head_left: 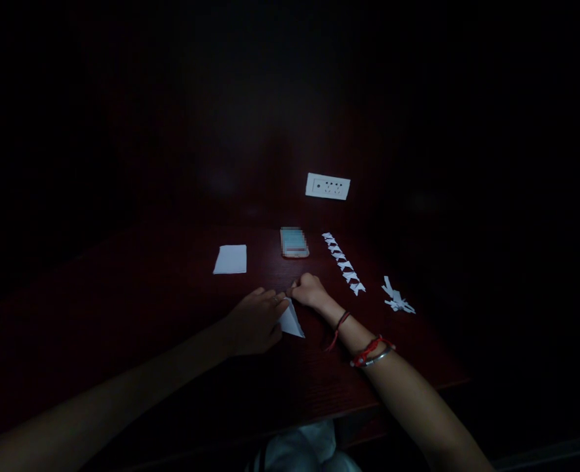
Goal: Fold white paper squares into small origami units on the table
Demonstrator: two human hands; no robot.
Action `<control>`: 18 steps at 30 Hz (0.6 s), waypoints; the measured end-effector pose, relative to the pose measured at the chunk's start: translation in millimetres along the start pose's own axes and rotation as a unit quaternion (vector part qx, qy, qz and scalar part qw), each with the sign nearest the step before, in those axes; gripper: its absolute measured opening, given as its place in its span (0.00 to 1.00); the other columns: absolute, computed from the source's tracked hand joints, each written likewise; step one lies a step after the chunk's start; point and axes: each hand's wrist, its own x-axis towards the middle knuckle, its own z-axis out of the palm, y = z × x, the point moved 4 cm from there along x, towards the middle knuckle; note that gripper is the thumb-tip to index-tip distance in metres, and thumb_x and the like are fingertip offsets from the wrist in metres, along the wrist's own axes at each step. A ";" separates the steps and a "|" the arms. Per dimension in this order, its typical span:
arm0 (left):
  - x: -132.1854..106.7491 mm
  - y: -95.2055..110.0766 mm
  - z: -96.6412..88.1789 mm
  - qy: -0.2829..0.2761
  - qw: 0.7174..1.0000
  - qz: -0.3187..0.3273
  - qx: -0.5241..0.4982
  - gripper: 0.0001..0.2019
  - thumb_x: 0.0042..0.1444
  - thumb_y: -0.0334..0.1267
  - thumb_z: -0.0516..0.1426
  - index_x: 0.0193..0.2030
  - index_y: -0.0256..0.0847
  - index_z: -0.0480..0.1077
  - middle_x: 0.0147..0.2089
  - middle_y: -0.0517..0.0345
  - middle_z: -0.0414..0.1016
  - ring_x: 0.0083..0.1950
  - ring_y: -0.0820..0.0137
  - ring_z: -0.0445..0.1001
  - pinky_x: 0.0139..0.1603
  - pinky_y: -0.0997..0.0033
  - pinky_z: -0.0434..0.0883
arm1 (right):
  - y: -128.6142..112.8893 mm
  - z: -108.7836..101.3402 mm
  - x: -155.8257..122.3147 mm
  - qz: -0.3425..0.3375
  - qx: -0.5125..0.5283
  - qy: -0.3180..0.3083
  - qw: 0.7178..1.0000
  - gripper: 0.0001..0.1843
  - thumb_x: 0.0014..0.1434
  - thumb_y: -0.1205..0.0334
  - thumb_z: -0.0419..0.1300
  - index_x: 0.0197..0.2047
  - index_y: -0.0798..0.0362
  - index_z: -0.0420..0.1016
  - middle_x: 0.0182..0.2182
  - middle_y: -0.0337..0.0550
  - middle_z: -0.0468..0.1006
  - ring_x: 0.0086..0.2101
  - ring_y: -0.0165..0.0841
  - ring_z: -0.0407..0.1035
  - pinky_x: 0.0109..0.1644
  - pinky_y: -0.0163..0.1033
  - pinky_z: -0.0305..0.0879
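Note:
A small folded piece of white paper with a pointed corner lies on the dark red table before me. My left hand covers its left side, fingers bent and closed over it. At its upper tip is my right hand, curled up with the fingertips pinched at the paper's edge. Part of the sheet is hidden under my left fingers. Red string bracelets and a silver bangle circle my right wrist and forearm.
A stack of square white paper lies at the back left. Behind my hands is a phone with a blurred screen. A row of small folded paper pieces and some paper strips lie right. A wall socket is behind.

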 end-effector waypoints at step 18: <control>1.5 0.1 4.2 -0.002 1.000 0.002 0.028 0.17 0.48 0.35 0.47 0.46 0.32 0.60 0.47 0.45 0.63 0.44 0.60 0.62 0.46 0.58 0.57 | -1.8 -0.2 0.1 0.033 -0.020 -0.001 0.999 0.07 0.42 0.58 0.56 0.22 0.53 0.71 0.26 0.42 0.74 0.31 0.30 0.67 0.30 0.29 0.58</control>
